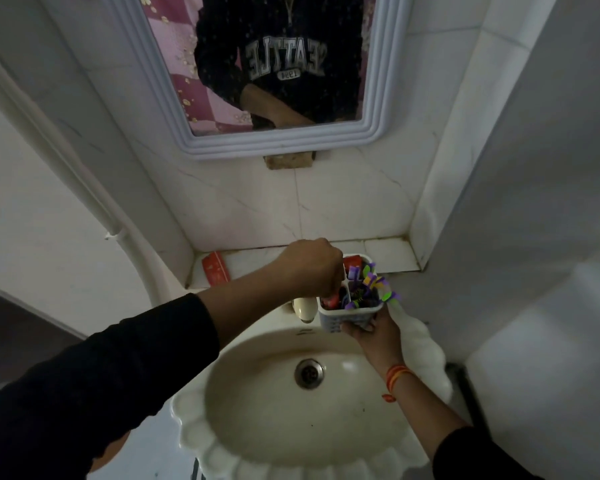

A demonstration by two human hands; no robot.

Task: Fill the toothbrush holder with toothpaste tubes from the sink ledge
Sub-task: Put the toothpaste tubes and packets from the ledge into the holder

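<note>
My right hand (374, 336) holds a white perforated toothbrush holder (343, 318) from below, above the back of the sink. Several purple and green toothbrushes (368, 282) and a red tube (354, 262) stick out of it. My left hand (312, 268) is closed over the holder's left compartment, gripping a red toothpaste tube (333, 299) whose lower end is inside it. Another red toothpaste tube (215, 268) lies on the tiled ledge (388, 254) to the left.
A cream scalloped sink (274, 410) with a metal drain (309, 373) lies below. A cream tap (305, 308) stands behind the bowl, just left of the holder. A white-framed mirror (278, 143) hangs above, walls close in on both sides.
</note>
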